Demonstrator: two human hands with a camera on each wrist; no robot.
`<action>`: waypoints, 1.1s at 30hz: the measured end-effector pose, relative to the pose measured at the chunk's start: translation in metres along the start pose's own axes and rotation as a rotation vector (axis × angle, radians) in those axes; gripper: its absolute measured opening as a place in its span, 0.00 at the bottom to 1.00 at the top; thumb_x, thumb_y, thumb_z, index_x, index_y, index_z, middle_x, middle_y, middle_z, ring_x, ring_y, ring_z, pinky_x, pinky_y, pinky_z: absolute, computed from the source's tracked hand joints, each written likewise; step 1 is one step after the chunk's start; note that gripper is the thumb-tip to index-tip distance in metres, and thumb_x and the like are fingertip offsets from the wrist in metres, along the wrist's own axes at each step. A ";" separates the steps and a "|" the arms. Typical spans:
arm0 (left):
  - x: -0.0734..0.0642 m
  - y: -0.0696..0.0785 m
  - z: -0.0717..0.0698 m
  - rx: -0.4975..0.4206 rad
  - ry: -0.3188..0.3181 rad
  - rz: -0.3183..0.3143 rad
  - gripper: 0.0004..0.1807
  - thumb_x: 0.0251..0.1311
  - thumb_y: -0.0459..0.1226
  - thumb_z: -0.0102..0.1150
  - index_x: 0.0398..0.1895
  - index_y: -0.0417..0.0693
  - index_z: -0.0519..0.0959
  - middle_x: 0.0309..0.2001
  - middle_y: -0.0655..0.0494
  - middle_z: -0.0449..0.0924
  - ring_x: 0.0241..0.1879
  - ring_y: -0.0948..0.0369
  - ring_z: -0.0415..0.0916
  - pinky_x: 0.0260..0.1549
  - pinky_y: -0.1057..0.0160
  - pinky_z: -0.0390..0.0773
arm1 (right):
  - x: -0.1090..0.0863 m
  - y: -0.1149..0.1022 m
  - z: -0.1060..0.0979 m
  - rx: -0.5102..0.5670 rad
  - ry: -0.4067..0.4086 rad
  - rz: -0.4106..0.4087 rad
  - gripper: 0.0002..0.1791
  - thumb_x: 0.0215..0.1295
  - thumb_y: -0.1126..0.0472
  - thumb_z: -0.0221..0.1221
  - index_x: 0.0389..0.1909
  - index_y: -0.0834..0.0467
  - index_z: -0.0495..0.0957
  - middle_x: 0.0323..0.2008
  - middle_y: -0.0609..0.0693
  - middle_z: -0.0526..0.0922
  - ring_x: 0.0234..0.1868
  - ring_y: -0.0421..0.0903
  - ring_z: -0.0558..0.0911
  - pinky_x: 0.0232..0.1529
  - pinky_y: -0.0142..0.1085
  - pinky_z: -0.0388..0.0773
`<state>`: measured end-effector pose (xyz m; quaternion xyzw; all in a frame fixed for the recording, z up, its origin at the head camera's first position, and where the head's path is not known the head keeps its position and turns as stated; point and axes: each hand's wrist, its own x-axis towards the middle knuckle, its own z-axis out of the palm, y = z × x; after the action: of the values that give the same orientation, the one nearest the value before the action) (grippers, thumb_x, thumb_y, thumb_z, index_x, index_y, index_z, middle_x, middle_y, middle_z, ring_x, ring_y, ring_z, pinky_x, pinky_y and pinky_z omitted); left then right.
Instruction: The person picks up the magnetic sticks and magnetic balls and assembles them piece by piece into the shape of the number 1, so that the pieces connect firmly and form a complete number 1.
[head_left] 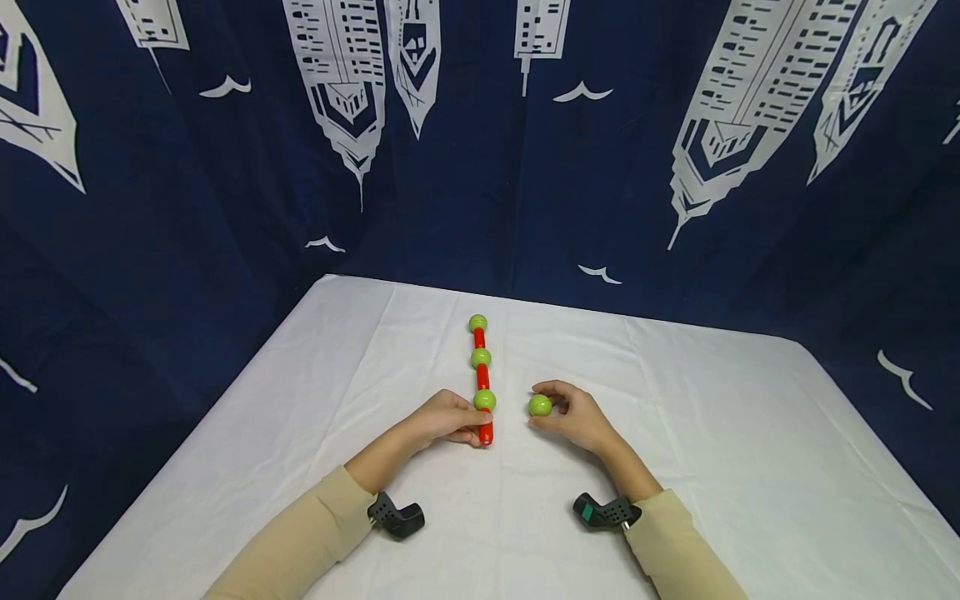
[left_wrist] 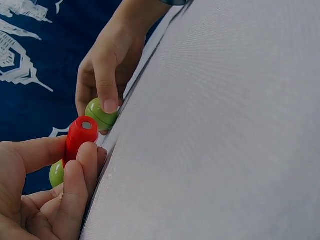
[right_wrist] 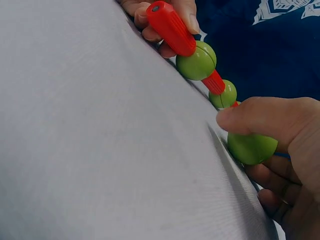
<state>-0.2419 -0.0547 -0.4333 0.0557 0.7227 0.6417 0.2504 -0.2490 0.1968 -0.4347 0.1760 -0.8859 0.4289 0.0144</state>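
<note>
A straight chain of red rods and green balls lies on the white cloth, running away from me. My left hand [head_left: 448, 415] pinches the nearest red rod [head_left: 487, 432] between thumb and fingers. In the left wrist view, a round grey metal spot shows on the free end of that red rod [left_wrist: 82, 136]. Beyond it come a green ball [head_left: 484, 400], a red rod [head_left: 482, 377], a second ball [head_left: 481, 357], another rod [head_left: 479, 337] and a far end ball [head_left: 477, 322]. Right of the chain, my right hand [head_left: 581, 421] holds a loose green ball [head_left: 539, 406] with thumb and fingers.
A white cloth [head_left: 712, 433] with light creases covers the table. Behind it hangs a dark blue curtain [head_left: 465, 225] printed with white buildings and birds. Black wrist cameras [head_left: 397, 517] sit at both sleeve cuffs.
</note>
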 end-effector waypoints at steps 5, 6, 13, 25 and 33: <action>-0.001 0.000 0.001 -0.001 0.004 -0.004 0.11 0.62 0.34 0.63 0.32 0.30 0.83 0.20 0.51 0.82 0.19 0.67 0.79 0.18 0.78 0.76 | 0.001 -0.001 -0.002 -0.020 -0.001 -0.002 0.23 0.51 0.63 0.72 0.49 0.63 0.80 0.41 0.51 0.82 0.43 0.48 0.77 0.43 0.39 0.74; -0.001 0.001 0.001 -0.002 0.006 -0.006 0.11 0.62 0.34 0.63 0.33 0.30 0.83 0.21 0.51 0.82 0.19 0.67 0.79 0.19 0.78 0.76 | 0.001 -0.001 -0.002 -0.022 0.000 0.004 0.22 0.51 0.63 0.72 0.49 0.62 0.81 0.41 0.51 0.82 0.43 0.48 0.77 0.43 0.39 0.74; -0.003 0.001 0.002 0.006 0.004 -0.001 0.11 0.62 0.34 0.64 0.33 0.30 0.83 0.21 0.51 0.82 0.19 0.67 0.79 0.19 0.78 0.76 | 0.000 -0.005 -0.005 0.032 -0.009 0.042 0.22 0.52 0.64 0.72 0.48 0.64 0.80 0.40 0.52 0.82 0.40 0.47 0.78 0.42 0.38 0.76; -0.002 0.002 0.001 0.011 0.017 -0.006 0.10 0.62 0.34 0.64 0.31 0.32 0.82 0.21 0.50 0.83 0.19 0.66 0.79 0.20 0.77 0.77 | 0.000 -0.020 -0.006 0.157 -0.062 0.080 0.22 0.52 0.63 0.73 0.46 0.67 0.80 0.36 0.52 0.82 0.34 0.45 0.77 0.35 0.31 0.76; -0.002 0.001 0.002 0.015 0.011 0.006 0.10 0.62 0.34 0.64 0.31 0.32 0.82 0.22 0.50 0.83 0.20 0.66 0.80 0.21 0.77 0.77 | -0.003 -0.036 -0.002 0.187 -0.172 0.066 0.21 0.52 0.64 0.73 0.46 0.67 0.78 0.34 0.51 0.81 0.32 0.44 0.78 0.34 0.30 0.77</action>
<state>-0.2393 -0.0541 -0.4321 0.0564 0.7287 0.6374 0.2442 -0.2350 0.1791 -0.4069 0.1834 -0.8453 0.4933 -0.0924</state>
